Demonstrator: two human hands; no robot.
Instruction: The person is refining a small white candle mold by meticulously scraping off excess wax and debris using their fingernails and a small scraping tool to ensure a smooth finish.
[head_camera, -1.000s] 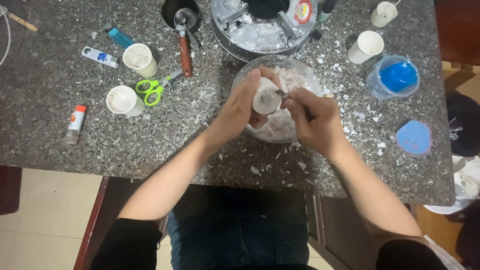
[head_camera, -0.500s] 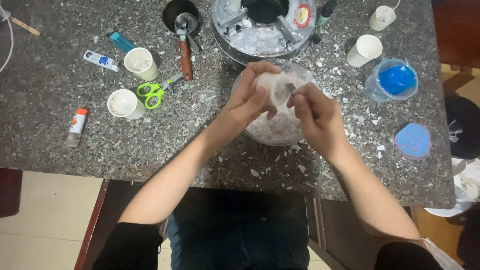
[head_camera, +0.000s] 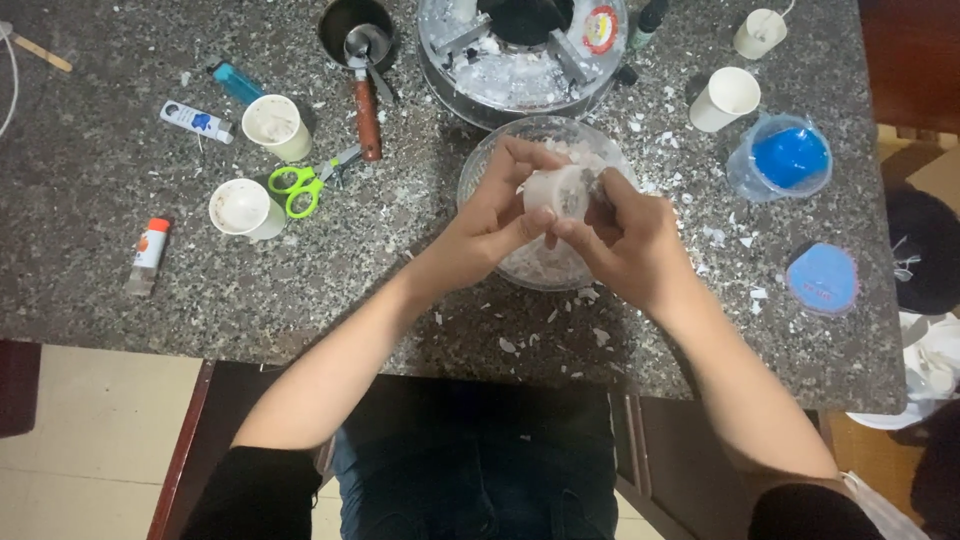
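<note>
Whereas a second ago the white wax block (head_camera: 557, 192) lay upright in the left hand (head_camera: 497, 215), it is now turned sideways, clasped by both hands, right hand (head_camera: 632, 240) picking its end above the glass bowl (head_camera: 475, 170) of chips.

— Where's the camera?

— One view only, worn on the head, looking almost straight down past the person's lap onto the speckled stone table (head_camera: 110, 290).

— How close?

— Arm's reach; the glass bowl (head_camera: 478, 170) sits near centre, the table's near edge crosses the lower frame.

— Far side?

— Cut off at the top; the right edge is dim, probably floor.
</note>
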